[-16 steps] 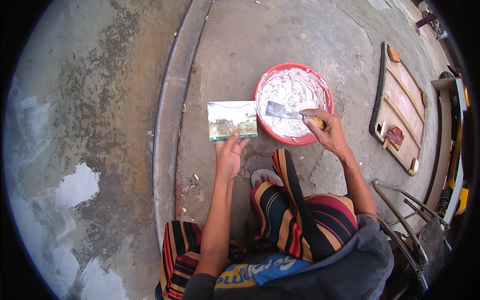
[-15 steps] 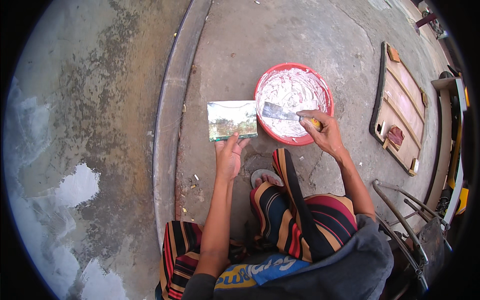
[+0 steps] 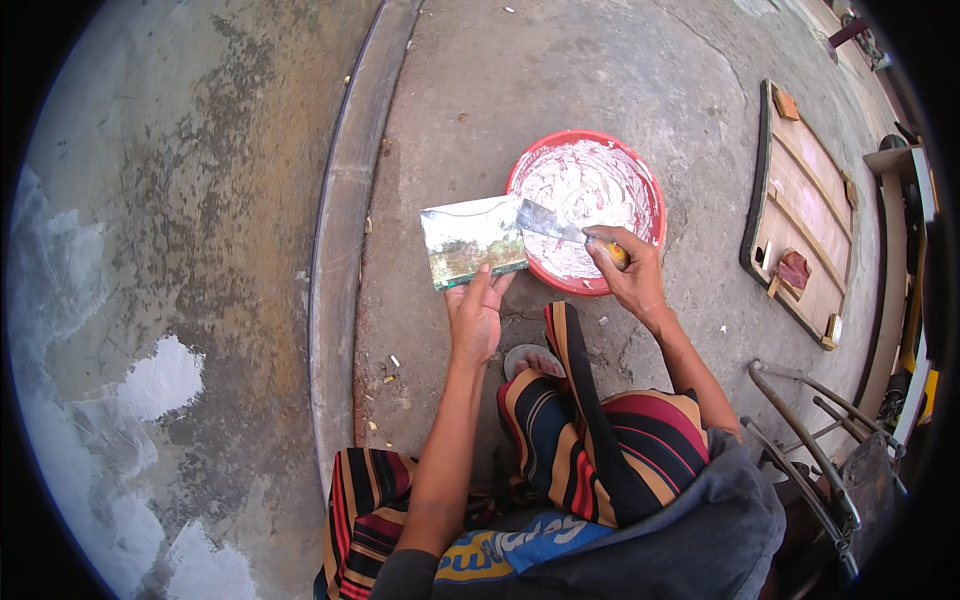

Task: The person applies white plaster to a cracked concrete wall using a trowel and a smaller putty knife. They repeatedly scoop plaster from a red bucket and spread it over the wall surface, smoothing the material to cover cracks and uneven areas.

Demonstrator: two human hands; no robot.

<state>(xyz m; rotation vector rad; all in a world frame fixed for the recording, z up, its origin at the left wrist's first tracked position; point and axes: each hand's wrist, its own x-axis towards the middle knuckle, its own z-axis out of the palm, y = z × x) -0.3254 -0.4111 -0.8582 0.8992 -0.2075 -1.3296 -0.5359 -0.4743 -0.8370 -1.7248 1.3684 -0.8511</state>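
Observation:
My left hand point(image 3: 474, 315) grips the near edge of a flat rectangular plate point(image 3: 470, 240), smeared white and brown with a green lower edge. Between the fingers of my right hand point(image 3: 632, 272) is the yellow handle of a putty knife point(image 3: 552, 222). Its metal blade points left, and the tip meets or overlaps the plate's right edge; I cannot tell whether they touch. Below the blade stands a round red basin point(image 3: 658, 200), its inside coated with thick white paste point(image 3: 585, 180).
A raised concrete curb point(image 3: 335, 250) runs along my left, beside a wall point(image 3: 230, 200) with white patches point(image 3: 165, 378). To the right lie a wooden-framed panel point(image 3: 805, 220) with a dark red lump point(image 3: 794, 270) on it, and a metal-tube frame point(image 3: 810, 440). Small scraps dot the concrete floor.
The plate has tilted and shifted slightly right, nearer the basin. My right hand has moved a little left with the putty knife, bringing its blade to the plate's right edge.

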